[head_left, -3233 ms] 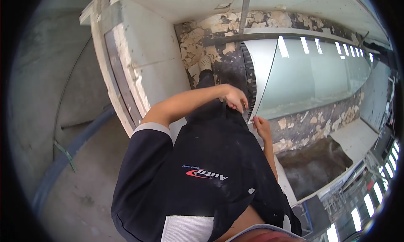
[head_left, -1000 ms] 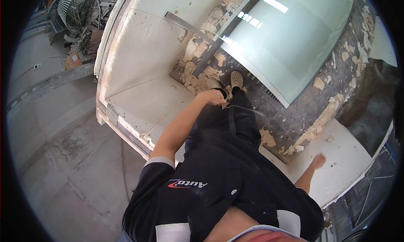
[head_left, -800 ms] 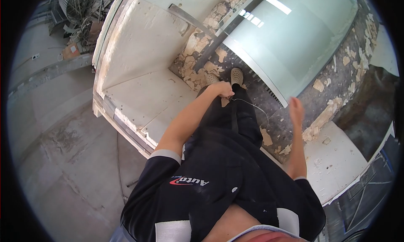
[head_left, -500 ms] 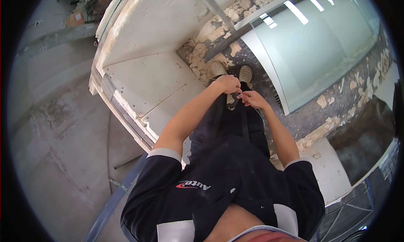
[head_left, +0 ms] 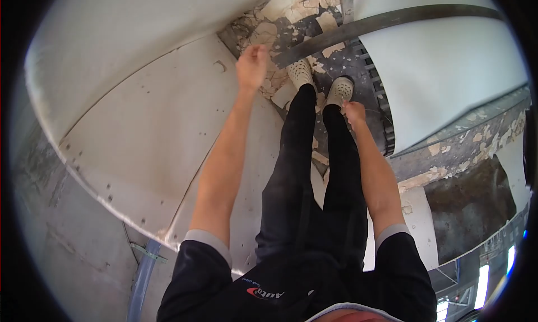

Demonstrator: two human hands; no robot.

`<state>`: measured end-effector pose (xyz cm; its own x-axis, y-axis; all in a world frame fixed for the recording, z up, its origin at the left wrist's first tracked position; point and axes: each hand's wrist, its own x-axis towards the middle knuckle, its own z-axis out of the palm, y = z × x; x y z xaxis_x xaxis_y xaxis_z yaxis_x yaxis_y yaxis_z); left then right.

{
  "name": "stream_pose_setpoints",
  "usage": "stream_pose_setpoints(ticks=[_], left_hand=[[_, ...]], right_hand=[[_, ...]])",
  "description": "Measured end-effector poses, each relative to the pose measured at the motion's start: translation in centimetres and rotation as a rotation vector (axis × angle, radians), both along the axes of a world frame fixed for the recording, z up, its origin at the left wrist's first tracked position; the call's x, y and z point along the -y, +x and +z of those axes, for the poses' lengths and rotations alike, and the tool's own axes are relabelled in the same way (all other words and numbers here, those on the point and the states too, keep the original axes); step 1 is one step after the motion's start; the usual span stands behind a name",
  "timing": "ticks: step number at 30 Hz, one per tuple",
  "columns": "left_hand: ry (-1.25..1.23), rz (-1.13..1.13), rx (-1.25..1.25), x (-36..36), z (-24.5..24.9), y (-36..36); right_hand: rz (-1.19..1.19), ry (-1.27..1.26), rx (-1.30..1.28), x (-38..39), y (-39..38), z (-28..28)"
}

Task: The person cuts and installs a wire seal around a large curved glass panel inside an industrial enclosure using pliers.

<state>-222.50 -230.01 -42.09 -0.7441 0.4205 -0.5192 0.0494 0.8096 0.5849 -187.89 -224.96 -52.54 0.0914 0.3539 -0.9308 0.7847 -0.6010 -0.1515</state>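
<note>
12 to 1 o'clock: perforated beige clogs, matt, plastic-looking. 12 o'clock: flaking floor coating, rough, brittle-looking. 2 o'clock: curved white sheet, smooth; dull, metal-looking bar across it. Centre: black trousers, matt cloth. 9 to 10 o'clock: off-white panel, smooth, matt, small pits.

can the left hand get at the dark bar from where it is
Likely yes: the left hand appears close to one end of the dark bar, with nothing visible between them, though this single view leaves the depth gap unclear.
</note>
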Motion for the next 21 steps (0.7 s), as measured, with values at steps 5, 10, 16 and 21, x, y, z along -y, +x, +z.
stream_pose_setpoints(ticks=[5,10,16,21], left_hand=[[-0.121,-0.175,0.009,0.9,-11.8,-3.2],[-0.15,-0.512,-0.014,-2.7,-20.7,-3.5],[-0.375,-0.64,0.082,-8.9,-25.4,-2.8],[-0.372,-0.404,0.57,-7.3,-29.7,-1.0]], right_hand=[[-0.207,-0.163,0.19,-1.3,-1.1,-11.8],[-0.17,-0.124,0.09,-3.5,-5.3,-18.5],[-0.118,-0.279,-0.317,-7.3,-11.9,-22.2],[-0.074,-0.322,-0.364,-7.2,-13.5,-21.4]])
